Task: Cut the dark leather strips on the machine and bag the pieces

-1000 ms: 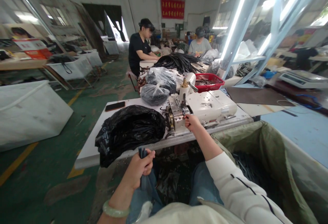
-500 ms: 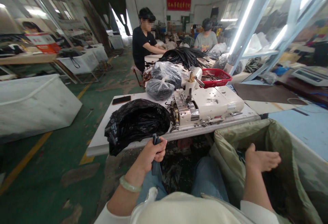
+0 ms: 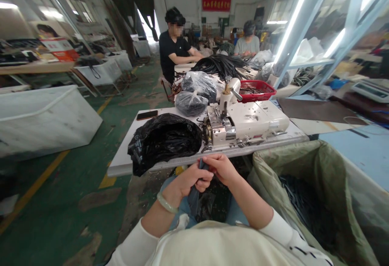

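Observation:
My left hand [image 3: 194, 180], with a pale green bangle on its wrist, and my right hand [image 3: 221, 168] meet in front of my lap. Both grip a dark blue-grey strap [image 3: 201, 164], which hangs down past my jeans [image 3: 182, 201]. The fingers hide most of it. Just beyond my hands lies the front edge of a white table [image 3: 121, 168]. A black plastic bag [image 3: 164, 144] of dark strips sits on that table, and a white industrial machine [image 3: 246, 122] stands to its right.
To my right stands a green woven sack [image 3: 299, 164] holding dark strips. Farther along the table are a phone [image 3: 147, 114], clear bags of dark strips [image 3: 191, 104] and a red basket [image 3: 257, 91]. Two seated people [image 3: 178, 43] work beyond, and the green floor lies left.
My right hand has come from above the sack to the strap, now gripped by both hands. My left hand has moved up and to the right.

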A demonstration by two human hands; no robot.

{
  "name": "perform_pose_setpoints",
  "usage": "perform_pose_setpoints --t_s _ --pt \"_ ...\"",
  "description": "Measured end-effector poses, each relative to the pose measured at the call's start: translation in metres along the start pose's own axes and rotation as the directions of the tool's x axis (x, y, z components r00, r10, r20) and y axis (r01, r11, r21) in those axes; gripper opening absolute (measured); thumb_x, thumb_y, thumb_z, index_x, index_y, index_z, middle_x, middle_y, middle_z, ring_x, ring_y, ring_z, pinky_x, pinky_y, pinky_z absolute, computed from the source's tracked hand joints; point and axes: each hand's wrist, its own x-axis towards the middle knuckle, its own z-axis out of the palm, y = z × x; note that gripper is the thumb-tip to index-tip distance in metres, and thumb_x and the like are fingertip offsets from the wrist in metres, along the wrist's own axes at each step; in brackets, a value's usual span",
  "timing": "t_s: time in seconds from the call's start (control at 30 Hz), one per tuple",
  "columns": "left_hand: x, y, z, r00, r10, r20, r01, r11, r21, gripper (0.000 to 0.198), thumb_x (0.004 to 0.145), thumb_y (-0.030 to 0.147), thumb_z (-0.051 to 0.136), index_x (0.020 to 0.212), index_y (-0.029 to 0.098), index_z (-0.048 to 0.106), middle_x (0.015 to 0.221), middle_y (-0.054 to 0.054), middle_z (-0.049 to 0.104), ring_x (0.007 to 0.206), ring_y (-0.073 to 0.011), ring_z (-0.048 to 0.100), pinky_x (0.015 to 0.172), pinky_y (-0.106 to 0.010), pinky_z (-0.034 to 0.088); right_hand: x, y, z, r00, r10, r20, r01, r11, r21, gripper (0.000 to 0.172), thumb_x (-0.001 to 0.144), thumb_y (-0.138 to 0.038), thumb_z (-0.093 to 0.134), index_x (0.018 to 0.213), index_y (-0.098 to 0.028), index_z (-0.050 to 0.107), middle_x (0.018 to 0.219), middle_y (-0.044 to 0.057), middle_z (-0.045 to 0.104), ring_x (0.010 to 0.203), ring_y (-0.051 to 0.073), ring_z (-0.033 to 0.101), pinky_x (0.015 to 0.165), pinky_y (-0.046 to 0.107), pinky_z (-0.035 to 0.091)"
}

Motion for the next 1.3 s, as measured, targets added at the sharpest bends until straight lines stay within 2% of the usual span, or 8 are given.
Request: perform_pose_setpoints --t_s 0.2,0.33,0.63,0.87,1.0,1.07,1.2,1.3 --pt "-0.014 -0.003 -0.028 1.0 -0.007 0.024 0.009 0.996 -0.083 0.026 0.08 0.037 0.066 0.089 0.014 0.057 0.057 0.009 0.034 0.037 0.0006 0.021 0.036 -0.013 0.011 0.008 -0.005 -0.016 0.949 0.025 -0.314 0.08 0.945 0.317 0.02 0.069 -0.034 0.078 0.079 -0.017 0.075 0.083 0.004 0.073 0.064 0.011 0.058 0.051 0.021 0.038" --pt "-0.016 -0.008 -0.039 0.991 0.088 -0.096 -0.102 0.983 -0.15 0.036 0.076 0.045 0.071 0.086 0.013 0.058 0.054 0.011 0.03 0.037 0.0009 0.018 0.036 -0.013 0.01 0.009 -0.019 -0.029 0.915 0.086 -0.393 0.11 0.886 0.451 0.015 0.072 -0.03 0.076 0.082 -0.019 0.073 0.094 0.003 0.074 0.072 0.012 0.061 0.052 0.019 0.041" --pt "-0.001 -0.003 -0.018 0.872 0.363 -0.329 -0.399 0.916 -0.047 0.041 0.069 0.048 0.076 0.073 0.015 0.053 0.048 0.012 0.027 0.035 0.0001 0.023 0.035 -0.013 0.014 -0.006 -0.009 -0.018 0.955 0.036 -0.294 0.1 0.895 0.435 0.017 0.076 -0.033 0.074 0.087 -0.02 0.071 0.093 0.002 0.07 0.063 0.008 0.056 0.051 0.017 0.046" --pt "-0.006 0.005 -0.015 0.837 0.42 -0.35 -0.453 0.892 -0.013 0.036 0.069 0.037 0.075 0.073 0.02 0.043 0.049 0.012 0.035 0.033 -0.0005 0.026 0.035 -0.014 0.015 -0.034 -0.011 -0.031 0.933 -0.351 0.074 0.357 0.929 -0.093 0.014 0.082 -0.035 0.069 0.08 -0.022 0.074 0.088 0.006 0.069 0.077 0.018 0.065 0.074 0.033 0.052" --pt "-0.005 0.006 -0.011 0.799 0.464 -0.383 -0.471 0.878 0.081 0.034 0.07 0.034 0.072 0.075 0.021 0.04 0.047 0.013 0.035 0.033 -0.0017 0.028 0.035 -0.014 0.018 -0.045 -0.014 -0.037 0.898 -0.392 0.199 0.435 0.859 -0.269 0.015 0.087 -0.029 0.063 0.082 -0.022 0.076 0.094 0.009 0.071 0.089 0.022 0.065 0.087 0.039 0.048" --pt "-0.004 0.006 -0.008 0.773 0.495 -0.397 -0.49 0.863 0.122 0.033 0.071 0.034 0.07 0.074 0.022 0.04 0.046 0.013 0.033 0.033 -0.0023 0.029 0.035 -0.015 0.019 -0.048 -0.011 -0.04 0.913 -0.365 0.183 0.396 0.9 -0.181 0.011 0.083 -0.026 0.067 0.089 -0.024 0.075 0.104 0.009 0.07 0.095 0.023 0.065 0.09 0.04 0.048" --pt "-0.004 0.011 -0.004 0.731 0.522 -0.44 -0.505 0.847 0.165 0.032 0.07 0.033 0.068 0.072 0.022 0.039 0.045 0.013 0.032 0.033 -0.0028 0.029 0.035 -0.015 0.018 -0.049 -0.003 -0.047 0.975 -0.214 0.052 0.202 0.963 0.18 0.051 0.07 -0.017 0.075 0.118 -0.031 0.064 0.138 0.006 0.053 0.111 0.024 0.061 0.095 0.04 0.047" --pt "-0.002 0.014 -0.002 0.727 0.525 -0.442 -0.495 0.847 0.193 0.031 0.07 0.033 0.068 0.071 0.022 0.039 0.045 0.013 0.032 0.033 -0.0031 0.029 0.034 -0.015 0.019 -0.039 -0.004 -0.051 0.998 -0.051 0.036 0.036 0.942 0.334 0.039 0.075 -0.027 0.071 0.113 -0.022 0.066 0.128 0.01 0.061 0.108 0.022 0.063 0.092 0.035 0.049"
